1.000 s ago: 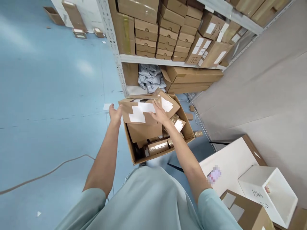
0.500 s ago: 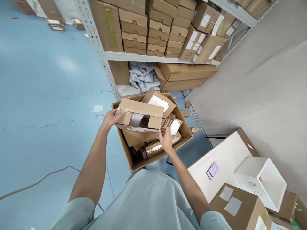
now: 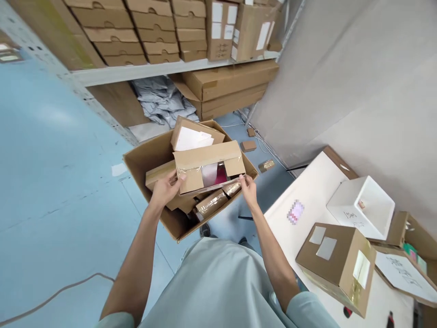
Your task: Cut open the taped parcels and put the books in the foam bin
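Note:
A partly opened cardboard box is held between my two hands, its flaps loose and something white and dark pink showing inside. My left hand grips its left end, thumb on the flap. At the right front corner, my right hand pinches the edge. Beneath it stands a large open carton filled with smaller parcels. One of these, a labelled box, leans at the back, and a taped brown parcel lies near the front wall. The undersides of the held box and the fingers below it are hidden.
Ahead, a metal shelf carries stacked cartons and grey bags. At right, a white table bears a blurred phone, a white foam box and a taped carton. Small parcels lie on the floor by the wall.
The held box has shifted right over the large carton, and both hands have moved with it. Pink now shows in its opening. My view has turned toward the right.

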The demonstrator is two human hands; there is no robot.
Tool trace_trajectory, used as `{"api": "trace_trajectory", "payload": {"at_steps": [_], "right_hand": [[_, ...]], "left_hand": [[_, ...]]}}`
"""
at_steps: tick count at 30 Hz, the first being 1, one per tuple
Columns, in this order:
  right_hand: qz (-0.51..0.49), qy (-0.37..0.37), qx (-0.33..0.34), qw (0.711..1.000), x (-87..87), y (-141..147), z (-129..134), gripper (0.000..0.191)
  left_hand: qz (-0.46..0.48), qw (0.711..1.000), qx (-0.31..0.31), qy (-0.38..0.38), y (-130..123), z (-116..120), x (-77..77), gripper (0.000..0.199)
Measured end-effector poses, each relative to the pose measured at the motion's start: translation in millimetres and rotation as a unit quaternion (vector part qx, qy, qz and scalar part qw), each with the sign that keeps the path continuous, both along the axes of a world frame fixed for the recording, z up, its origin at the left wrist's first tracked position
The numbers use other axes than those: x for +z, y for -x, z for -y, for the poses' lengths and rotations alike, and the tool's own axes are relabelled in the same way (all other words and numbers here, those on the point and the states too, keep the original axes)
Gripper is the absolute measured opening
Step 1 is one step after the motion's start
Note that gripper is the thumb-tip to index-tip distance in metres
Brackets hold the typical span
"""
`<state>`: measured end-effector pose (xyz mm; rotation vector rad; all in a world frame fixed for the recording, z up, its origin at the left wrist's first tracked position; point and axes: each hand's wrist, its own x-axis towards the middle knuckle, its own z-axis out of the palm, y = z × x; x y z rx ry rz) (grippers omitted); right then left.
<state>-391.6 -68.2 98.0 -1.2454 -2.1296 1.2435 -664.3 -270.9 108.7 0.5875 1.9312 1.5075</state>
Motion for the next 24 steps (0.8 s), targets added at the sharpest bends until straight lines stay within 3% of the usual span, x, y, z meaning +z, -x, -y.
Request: {"api": "trace_trajectory", "payload": {"at_steps": [3,6,9,12,15,19,24], "right_hand": [[-0.010,-0.034,-0.088,0.995,31.9,-54.8,-25.7,0.083],[-0.024,-0.060,-0.145,0.987,62.3,-122.6,-54.9,0.080],[-0.016,-0.092,-0.189,0.977,85.3,-205.5,-84.3,0.072],[0.019,-0.109,-0.207,0.972,95.9,-301.6,-111.9,0.062],[0.068,-0.109,-0.206,0.970,90.6,-402.4,-132.9,0.055],[0.107,-0.089,-0.217,0.966,62.0,-522.1,-144.3,0.052],[0.140,-0.083,-0.260,0.952,25.0,-627.9,-143.2,0.045]], "left_hand": [[0.012,0.999,-0.026,-0.016,-49.7,-26.4,18.9,0.082],[0.004,0.998,-0.063,-0.030,-118.0,-61.7,37.6,0.076],[0.005,0.993,-0.104,-0.058,-202.8,-98.9,47.7,0.067],[0.031,0.985,-0.156,-0.065,-298.2,-129.6,49.1,0.061],[0.078,0.971,-0.220,-0.054,-397.8,-148.0,42.9,0.061],[0.153,0.946,-0.284,0.004,-523.7,-149.6,25.7,0.068],[0.225,0.906,-0.351,0.074,-642.8,-130.4,6.2,0.081]]}}
